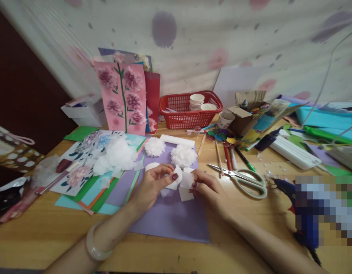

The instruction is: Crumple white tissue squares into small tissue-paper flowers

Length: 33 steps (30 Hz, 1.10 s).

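Over a purple sheet of paper [170, 222], my left hand [151, 186] pinches a small piece of white tissue paper [178, 176] between thumb and fingers. Close beside it, my right hand [210, 189] has its fingers closed on a thin white tissue square [187, 180]. More white squares [186, 194] lie under and between the fingertips. Just beyond the hands sit two ruffled white paper flowers, one at the left [154, 147] and one at the right [183, 155]. Behind them lies a white paper roll [177, 140].
At left, a heap of white tissue pieces [120, 152] rests on coloured sheets. Scissors [247, 180] and a blue glue gun [304, 213] lie to the right. A red basket [178, 120] with paper cups and a pink flower picture [123, 99] stand at the back.
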{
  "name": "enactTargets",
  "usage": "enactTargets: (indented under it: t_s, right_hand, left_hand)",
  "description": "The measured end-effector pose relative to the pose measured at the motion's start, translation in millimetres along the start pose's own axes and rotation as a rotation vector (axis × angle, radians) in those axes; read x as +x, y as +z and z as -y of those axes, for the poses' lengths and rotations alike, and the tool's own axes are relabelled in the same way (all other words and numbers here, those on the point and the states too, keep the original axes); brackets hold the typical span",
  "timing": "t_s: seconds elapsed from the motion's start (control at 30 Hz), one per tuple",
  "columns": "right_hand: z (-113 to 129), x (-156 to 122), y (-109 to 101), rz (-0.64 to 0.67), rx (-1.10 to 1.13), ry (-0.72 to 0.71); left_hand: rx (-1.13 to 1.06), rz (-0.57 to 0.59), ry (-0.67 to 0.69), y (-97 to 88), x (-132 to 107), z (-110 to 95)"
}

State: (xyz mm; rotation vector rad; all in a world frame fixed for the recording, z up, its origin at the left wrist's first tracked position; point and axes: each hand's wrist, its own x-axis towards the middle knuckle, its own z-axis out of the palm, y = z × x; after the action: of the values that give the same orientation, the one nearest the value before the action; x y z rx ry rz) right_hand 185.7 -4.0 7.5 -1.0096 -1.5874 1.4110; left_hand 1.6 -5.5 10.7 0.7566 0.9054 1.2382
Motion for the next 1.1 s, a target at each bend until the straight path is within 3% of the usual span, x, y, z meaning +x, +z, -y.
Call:
enactTargets:
  t_s: [0.13, 0.23, 0.5, 0.67, 0.87, 1.1]
  right_hand:
    - [0.8, 1.0, 0.2, -0.003, -0.088, -0.028]
    - [2.0, 1.9, -0.4, -0.036, -0.147, 0.014]
    - [6.4, 0.0, 2.8, 0.046, -0.219, -0.057]
    - [-3.0, -1.6, 0.9, -0.012, -0.080, 0.033]
    - [-3.9, -5.2, -0.7, -0.120, 0.108, 0.003]
    - [2.6, -6.8, 4.0, 0.021, 0.024, -0.013]
  left_hand:
    - [-0.259, 0.173, -0.197, -5.4, 2.2, -6.1]
    - [-0.293, 0.229, -0.207, -7.5, 1.9, -6.7]
    - [0.131, 0.110, -0.174, -1.4, -1.8, 7.7]
    - [0.293, -0.024, -0.113, -0.3, -0.6, 3.8]
    - [0.445, -0.038, -0.005, 6.8, -6.5, -3.2]
    - [0.490, -0.004, 0.148, 11.3, -14.2, -2.8]
